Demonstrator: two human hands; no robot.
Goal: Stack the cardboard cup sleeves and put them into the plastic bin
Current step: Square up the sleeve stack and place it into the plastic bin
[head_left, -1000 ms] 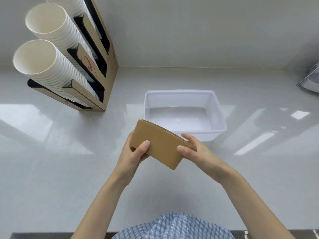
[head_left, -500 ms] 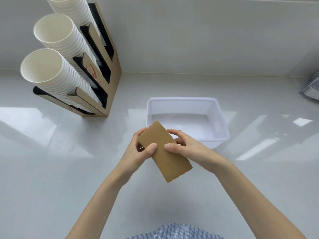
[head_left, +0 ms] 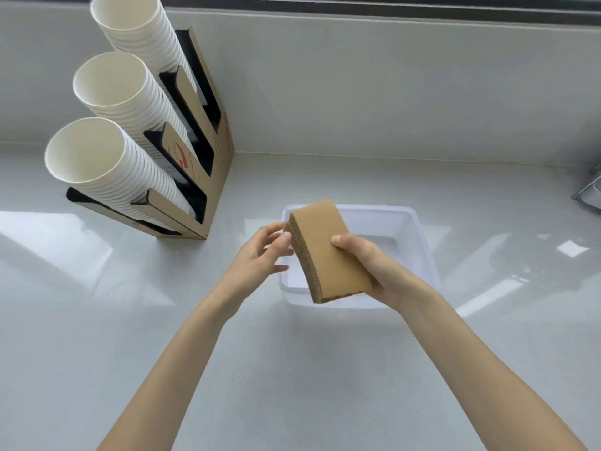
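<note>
A stack of brown cardboard cup sleeves [head_left: 325,252] is held flat over the near left part of the white plastic bin [head_left: 419,242]. My right hand [head_left: 374,268] grips the stack from its right side, thumb on top. My left hand [head_left: 260,255] is at the stack's left edge, fingers spread and fingertips touching the corrugated side. The bin looks empty where its floor shows; the stack and hands hide its near left part.
A cardboard dispenser [head_left: 201,151] with three tilted columns of white paper cups [head_left: 97,157] stands at the left rear against the wall. A metal object [head_left: 590,196] pokes in at the right edge. The glossy white counter [head_left: 97,320] surrounds the bin.
The stack moved forward from in front of the bin to above it. My left hand loosened from gripping the stack to touching its edge. The camera tilted up.
</note>
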